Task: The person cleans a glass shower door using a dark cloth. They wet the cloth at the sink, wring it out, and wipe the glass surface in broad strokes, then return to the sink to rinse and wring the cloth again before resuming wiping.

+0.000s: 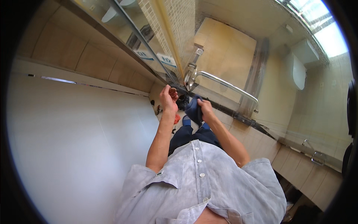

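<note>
A dark blue cloth (192, 109) hangs in front of my legs. My right hand (206, 109) grips it by its right side, fingers closed round the bunched fabric. To the left of the cloth, and apart from it, my left hand (169, 98) is raised with the palm side partly showing. Its fingers curl in toward the thumb, and whatever they may pinch is too small to make out. Between and below the hands is a black crumpled thing (182, 101), partly hidden, that resembles a plastic bag. A blue slipper (187, 120) shows on my foot.
Just beyond my hands, a bent chrome tube (227, 86) runs to the right. A metal-framed glass panel (149, 44) stands at the far left. A large white surface (82, 138) fills the left. A white toilet (298, 72) is at far right. Something orange-red (177, 118) lies low.
</note>
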Tool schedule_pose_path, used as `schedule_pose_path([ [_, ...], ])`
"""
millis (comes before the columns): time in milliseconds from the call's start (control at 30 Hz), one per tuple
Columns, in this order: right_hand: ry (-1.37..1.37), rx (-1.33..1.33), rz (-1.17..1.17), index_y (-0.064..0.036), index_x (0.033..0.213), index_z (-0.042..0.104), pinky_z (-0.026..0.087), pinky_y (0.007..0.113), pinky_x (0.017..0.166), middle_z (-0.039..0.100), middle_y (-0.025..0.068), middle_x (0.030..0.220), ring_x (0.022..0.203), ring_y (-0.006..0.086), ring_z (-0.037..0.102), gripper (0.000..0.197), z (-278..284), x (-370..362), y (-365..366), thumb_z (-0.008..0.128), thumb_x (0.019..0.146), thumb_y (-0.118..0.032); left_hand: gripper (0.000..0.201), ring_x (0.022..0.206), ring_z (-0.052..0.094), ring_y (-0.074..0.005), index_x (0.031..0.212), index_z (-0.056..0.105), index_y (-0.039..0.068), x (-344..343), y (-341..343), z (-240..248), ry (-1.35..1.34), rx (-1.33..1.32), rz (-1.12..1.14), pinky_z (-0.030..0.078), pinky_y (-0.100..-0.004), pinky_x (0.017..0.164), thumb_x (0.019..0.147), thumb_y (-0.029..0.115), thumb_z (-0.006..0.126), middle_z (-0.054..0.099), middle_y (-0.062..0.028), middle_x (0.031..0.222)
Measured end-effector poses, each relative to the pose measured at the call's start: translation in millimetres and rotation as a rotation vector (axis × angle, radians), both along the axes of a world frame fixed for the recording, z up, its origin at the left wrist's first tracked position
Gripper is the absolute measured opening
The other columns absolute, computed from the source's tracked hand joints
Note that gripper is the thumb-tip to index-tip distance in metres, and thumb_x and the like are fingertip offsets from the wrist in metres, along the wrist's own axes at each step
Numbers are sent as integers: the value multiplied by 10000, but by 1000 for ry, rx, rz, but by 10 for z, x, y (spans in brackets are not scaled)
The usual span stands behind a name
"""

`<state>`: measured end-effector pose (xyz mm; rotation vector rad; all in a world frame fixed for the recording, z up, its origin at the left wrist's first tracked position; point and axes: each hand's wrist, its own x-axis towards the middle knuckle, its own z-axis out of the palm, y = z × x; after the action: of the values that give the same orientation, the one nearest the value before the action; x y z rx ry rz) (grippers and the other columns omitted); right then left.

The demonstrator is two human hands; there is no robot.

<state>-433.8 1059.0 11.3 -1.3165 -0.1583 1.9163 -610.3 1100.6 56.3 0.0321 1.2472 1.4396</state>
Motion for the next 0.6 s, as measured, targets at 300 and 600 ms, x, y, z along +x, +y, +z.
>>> schedule_pose_path([
  [300,188,276,-471,-45,1006,648,510,309,707,679,29,879,767,140,631,261,1215,-232,481,557,1029,-289,189,649,600,-89,930,648,83,345,109,286,445,250,-98,466,-245,559,1010,238,574,678,-10,790],
  [600,150,473,-111,-49,777,625,426,286,590,583,8,711,659,80,515,445,1187,-360,859,637,962,-453,191,676,582,-86,960,650,70,165,4,463,579,261,-181,421,-237,591,1021,219,547,668,-7,818],
])
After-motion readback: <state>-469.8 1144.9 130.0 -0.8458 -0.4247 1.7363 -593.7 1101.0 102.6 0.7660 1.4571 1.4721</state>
